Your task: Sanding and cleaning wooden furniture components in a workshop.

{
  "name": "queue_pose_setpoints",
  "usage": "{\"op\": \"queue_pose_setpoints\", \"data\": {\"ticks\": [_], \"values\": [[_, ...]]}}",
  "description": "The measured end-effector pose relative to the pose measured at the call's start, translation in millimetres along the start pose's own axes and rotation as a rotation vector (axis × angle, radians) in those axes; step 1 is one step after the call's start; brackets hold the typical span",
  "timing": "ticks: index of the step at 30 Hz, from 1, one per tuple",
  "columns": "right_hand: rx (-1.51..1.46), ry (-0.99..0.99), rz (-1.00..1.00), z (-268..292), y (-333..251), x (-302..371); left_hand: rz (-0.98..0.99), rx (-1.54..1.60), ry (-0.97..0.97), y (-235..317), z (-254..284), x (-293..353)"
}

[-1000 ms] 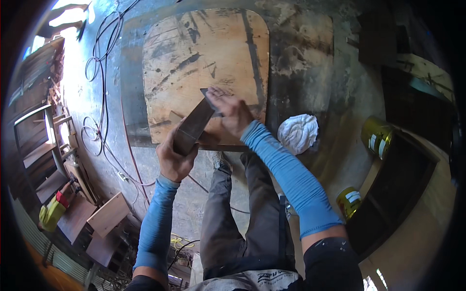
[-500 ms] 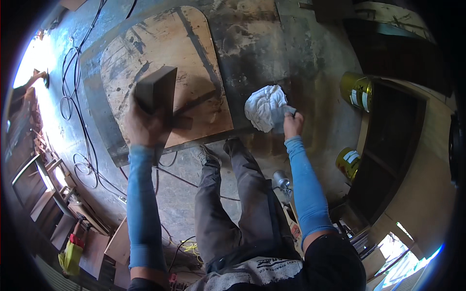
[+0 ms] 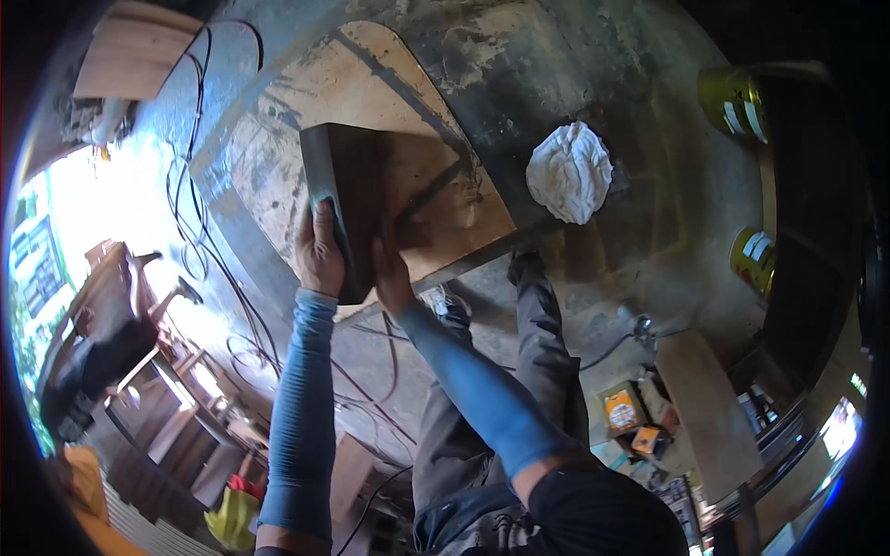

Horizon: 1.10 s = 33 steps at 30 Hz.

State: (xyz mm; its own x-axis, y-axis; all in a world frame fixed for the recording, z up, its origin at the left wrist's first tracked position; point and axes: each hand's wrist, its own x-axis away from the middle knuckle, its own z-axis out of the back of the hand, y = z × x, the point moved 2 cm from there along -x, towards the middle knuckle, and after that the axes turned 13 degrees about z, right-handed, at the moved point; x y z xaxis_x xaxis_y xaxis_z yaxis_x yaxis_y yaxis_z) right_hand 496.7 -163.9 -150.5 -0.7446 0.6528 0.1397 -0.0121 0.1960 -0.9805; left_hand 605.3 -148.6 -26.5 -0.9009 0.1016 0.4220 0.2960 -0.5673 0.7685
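Note:
A dark brown wooden block stands on edge on a worn plywood board that lies on the floor. My left hand grips the block's near left edge, fingers wrapped over it. My right hand presses flat against the block's near right side. Both forearms wear blue sleeves. A crumpled white rag lies on the floor to the right of the board, apart from both hands.
Two yellow tins stand at the right by a dark cabinet. Black cables trail over the floor on the left. Wooden furniture parts are stacked at lower left. Small boxes and a plank lie at lower right.
My right hand has left the white rag and come back to the block's right side. The rag now lies on the floor. My left hand has kept its hold on the block.

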Motion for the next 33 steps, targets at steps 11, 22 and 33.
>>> {"op": "queue_pose_setpoints", "data": {"ticks": [11, 22, 33], "values": [[0.022, -0.23, 0.287, 3, -120, 32, 0.005, 0.105, -0.109, -11, 16, -11], [-0.165, -0.078, 0.08, -16, -145, 17, -0.035, 0.069, -0.08, 7, 15, 0], [0.089, -0.555, -0.275, 77, -78, 190, -0.134, -0.254, -0.119, 27, 14, 10]]}}
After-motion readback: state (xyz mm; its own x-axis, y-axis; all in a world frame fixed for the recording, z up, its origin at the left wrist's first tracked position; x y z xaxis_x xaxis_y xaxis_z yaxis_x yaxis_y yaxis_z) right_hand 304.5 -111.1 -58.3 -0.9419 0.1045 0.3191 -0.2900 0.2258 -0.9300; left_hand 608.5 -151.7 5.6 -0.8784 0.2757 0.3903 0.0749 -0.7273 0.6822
